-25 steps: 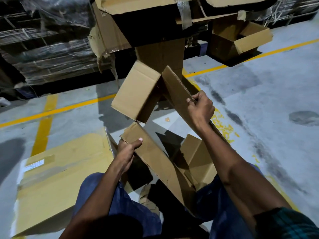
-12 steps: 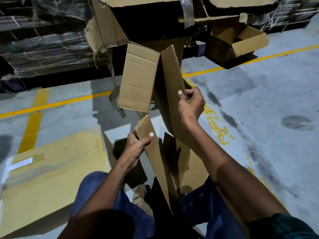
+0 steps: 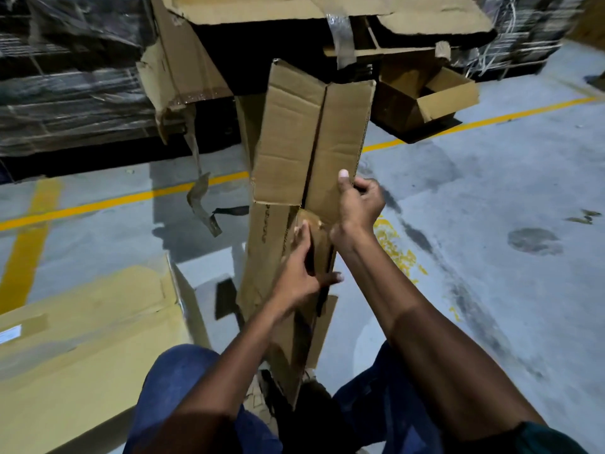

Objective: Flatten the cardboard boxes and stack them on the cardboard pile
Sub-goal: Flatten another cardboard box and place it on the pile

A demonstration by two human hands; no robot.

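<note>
The scene was dim overall, with cool light falling from above onto the grey concrete floor [image 3: 491,191]. The dark plastic-wrapped stacks [image 3: 65,77] at upper left were nearly lost in shadow. The tall brown collapsed cardboard box [image 3: 294,142] cast a hard-edged shadow on the floor to its left. The person's lap at the bottom edge was underexposed. The left hand [image 3: 301,273] showed motion blur. Wide-angle distortion bent the yellow painted floor line [image 3: 491,117] toward the frame edges.
</note>
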